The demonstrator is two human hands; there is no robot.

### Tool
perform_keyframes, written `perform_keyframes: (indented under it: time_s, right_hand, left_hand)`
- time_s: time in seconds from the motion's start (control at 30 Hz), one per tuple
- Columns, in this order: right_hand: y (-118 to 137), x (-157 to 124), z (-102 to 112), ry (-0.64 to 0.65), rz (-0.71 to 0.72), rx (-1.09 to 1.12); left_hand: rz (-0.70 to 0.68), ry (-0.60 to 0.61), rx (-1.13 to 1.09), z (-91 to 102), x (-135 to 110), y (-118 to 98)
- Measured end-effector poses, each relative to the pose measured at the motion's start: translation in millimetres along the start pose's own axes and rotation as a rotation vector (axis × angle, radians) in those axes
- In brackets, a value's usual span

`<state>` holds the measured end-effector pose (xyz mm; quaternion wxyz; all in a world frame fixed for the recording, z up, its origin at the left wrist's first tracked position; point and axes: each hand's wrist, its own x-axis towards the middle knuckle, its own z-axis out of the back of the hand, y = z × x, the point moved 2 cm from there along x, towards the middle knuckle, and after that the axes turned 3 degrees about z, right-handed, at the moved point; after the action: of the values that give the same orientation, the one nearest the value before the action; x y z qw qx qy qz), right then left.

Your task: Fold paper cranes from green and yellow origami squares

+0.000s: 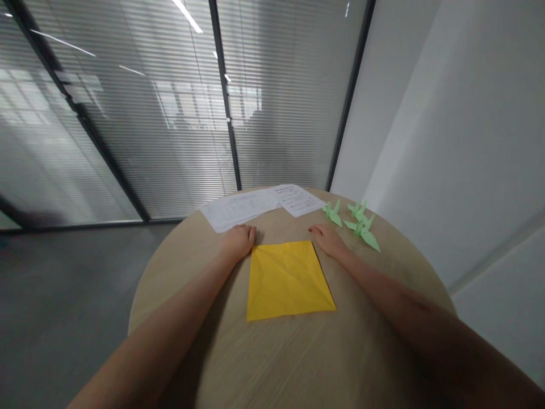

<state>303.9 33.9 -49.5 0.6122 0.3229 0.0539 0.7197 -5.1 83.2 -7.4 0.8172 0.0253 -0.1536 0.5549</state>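
Observation:
A square sheet of yellow paper (289,279) with crease lines lies flat on the round wooden table. My left hand (239,241) rests at its far left corner, the fingers curled in loosely. On the other side, my right hand (328,240) lies on the table just beyond the far right corner, its fingers together and bent inward. Nothing shows in either hand. To the right of my right hand stand several folded light green paper cranes, among them a near one (361,228) and a left one (332,213).
Printed white sheets (244,207) overlap at the table's far edge. The round table (272,363) ends near a glass partition with blinds (285,142) ahead and a white wall (460,142) on the right. Grey floor (72,295) shows at the left.

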Motion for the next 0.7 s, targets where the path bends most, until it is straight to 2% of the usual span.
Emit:
perform_keyframes:
  time_s: [0.17,0.4,0.47,0.57,0.7]
  right_hand:
    - [-2,-27,4,0.025,-0.025,0.046]
    - [2,-41,15,0.115,0.086,-0.022]
    - [4,-41,18,0.128,0.066,-0.029]
    - [7,-42,22,0.151,0.049,-0.024]
    - [11,-48,28,0.200,0.044,-0.038]
  left_hand:
    - [-0.019,0.018,-0.034,2.8,-7,0]
    - [-0.230,0.145,-0.076,11.0,-10,0]
    - [-0.156,0.171,0.015,17.7,-11,-1]
    - [0.022,0.313,0.158,26.0,-17,0]
    - [0.024,0.437,0.119,33.7,-27,1]
